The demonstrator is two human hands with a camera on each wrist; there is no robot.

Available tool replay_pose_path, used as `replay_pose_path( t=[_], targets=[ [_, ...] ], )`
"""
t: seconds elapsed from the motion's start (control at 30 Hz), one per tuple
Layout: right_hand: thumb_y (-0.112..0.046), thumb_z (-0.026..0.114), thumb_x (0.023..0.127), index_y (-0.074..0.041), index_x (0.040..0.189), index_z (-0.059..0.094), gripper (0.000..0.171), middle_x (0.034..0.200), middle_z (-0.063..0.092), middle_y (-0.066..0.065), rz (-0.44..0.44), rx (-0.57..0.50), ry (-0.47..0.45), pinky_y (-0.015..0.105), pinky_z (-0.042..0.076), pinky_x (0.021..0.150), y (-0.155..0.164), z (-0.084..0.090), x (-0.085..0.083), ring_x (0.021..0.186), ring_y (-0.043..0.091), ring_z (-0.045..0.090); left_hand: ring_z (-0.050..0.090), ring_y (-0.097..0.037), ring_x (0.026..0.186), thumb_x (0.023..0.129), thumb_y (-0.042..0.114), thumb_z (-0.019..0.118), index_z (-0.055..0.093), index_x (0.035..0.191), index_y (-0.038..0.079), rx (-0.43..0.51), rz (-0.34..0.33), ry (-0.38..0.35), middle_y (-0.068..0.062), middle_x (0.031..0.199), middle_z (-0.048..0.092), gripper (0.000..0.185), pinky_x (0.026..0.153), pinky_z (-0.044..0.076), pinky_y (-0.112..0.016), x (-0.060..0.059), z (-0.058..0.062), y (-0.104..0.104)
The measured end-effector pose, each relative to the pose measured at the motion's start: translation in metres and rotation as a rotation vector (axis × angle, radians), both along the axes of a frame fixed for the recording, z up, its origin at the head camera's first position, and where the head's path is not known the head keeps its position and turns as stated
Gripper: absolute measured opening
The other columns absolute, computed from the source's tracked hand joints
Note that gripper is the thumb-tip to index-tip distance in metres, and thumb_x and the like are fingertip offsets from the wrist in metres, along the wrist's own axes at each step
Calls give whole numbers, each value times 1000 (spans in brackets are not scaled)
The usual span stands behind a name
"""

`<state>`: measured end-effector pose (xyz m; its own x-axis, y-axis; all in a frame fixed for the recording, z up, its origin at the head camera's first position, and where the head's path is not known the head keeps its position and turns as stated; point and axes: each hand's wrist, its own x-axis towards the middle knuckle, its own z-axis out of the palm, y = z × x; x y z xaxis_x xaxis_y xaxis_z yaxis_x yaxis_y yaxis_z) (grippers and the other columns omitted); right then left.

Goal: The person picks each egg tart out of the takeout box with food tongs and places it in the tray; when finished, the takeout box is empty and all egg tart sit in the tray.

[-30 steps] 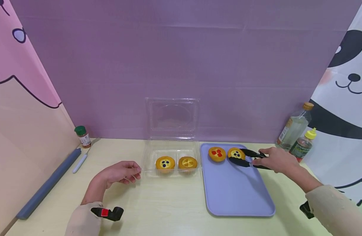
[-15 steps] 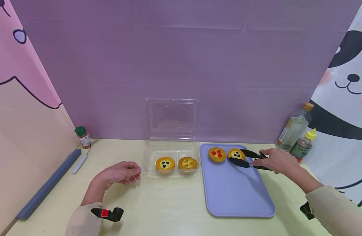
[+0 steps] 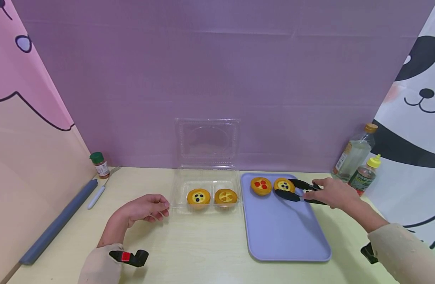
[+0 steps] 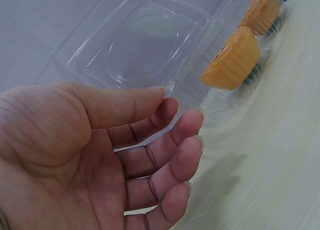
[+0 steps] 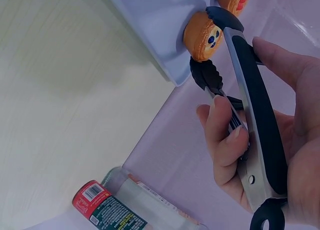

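Observation:
My right hand (image 3: 336, 193) holds black-and-silver tongs (image 5: 260, 125). Their black tips stand on either side of a blueberry-topped egg tart (image 3: 284, 185) at the back of the lilac tray (image 3: 288, 232). Left of it on the tray sits a tart with red pieces (image 3: 261, 185). A clear plastic clamshell box (image 3: 208, 179) stands with its lid raised. Inside are a blueberry-topped tart (image 3: 198, 196) and a yellow-topped tart (image 3: 226, 196), side by side. My left hand (image 3: 146, 207) pinches the box's left rim between thumb and index finger, other fingers loosely bent.
At the back right stand a clear bottle (image 3: 353, 154) with an orange cap and a yellow-capped bottle (image 3: 363, 173). On the left lie a green-capped jar (image 3: 100, 165), a fork (image 3: 96, 197) with a pale handle, and a long blue roll (image 3: 61, 221). A purple backdrop (image 3: 217, 79) rises behind.

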<state>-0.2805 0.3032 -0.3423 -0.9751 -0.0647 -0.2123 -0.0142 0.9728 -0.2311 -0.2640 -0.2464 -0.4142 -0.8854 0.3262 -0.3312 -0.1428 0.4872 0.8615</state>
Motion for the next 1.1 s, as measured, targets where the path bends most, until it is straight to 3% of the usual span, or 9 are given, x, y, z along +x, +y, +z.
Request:
replay_pose_path(
  t=[0.43, 0.77, 1.0, 1.1],
  targets=[
    [-67, 64, 84, 3, 147, 43, 97, 121, 66, 27, 3, -1, 20, 35, 48, 54, 0, 6, 4, 66, 18, 68, 63, -21, 86, 103, 26, 55, 59, 113, -1, 0, -2, -3, -6, 97, 67, 29, 75, 50, -33, -2, -2, 0],
    [-71, 63, 84, 2, 148, 42, 99, 104, 72, 20, -4, 14, 36, 36, 47, 52, 4, 11, 5, 66, 18, 69, 63, -21, 87, 103, 28, 56, 58, 113, -2, 6, 1, -6, -7, 98, 67, 31, 76, 50, -33, -2, 0, -1],
    [-71, 62, 84, 0, 149, 41, 99, 126, 64, 29, 8, -20, 67, 35, 48, 54, 3, 20, 5, 65, 15, 68, 63, -21, 87, 102, 28, 57, 58, 114, -1, 0, 14, -7, -7, 97, 67, 32, 76, 50, -33, -2, 0, -1],
    [-72, 61, 84, 0, 149, 42, 99, 128, 62, 29, 16, -26, 72, 34, 48, 54, 2, 24, 6, 67, 14, 69, 63, -21, 87, 103, 28, 57, 58, 114, -2, 1, 4, -5, -7, 98, 67, 31, 76, 50, -33, -1, 1, 0]
  ],
)
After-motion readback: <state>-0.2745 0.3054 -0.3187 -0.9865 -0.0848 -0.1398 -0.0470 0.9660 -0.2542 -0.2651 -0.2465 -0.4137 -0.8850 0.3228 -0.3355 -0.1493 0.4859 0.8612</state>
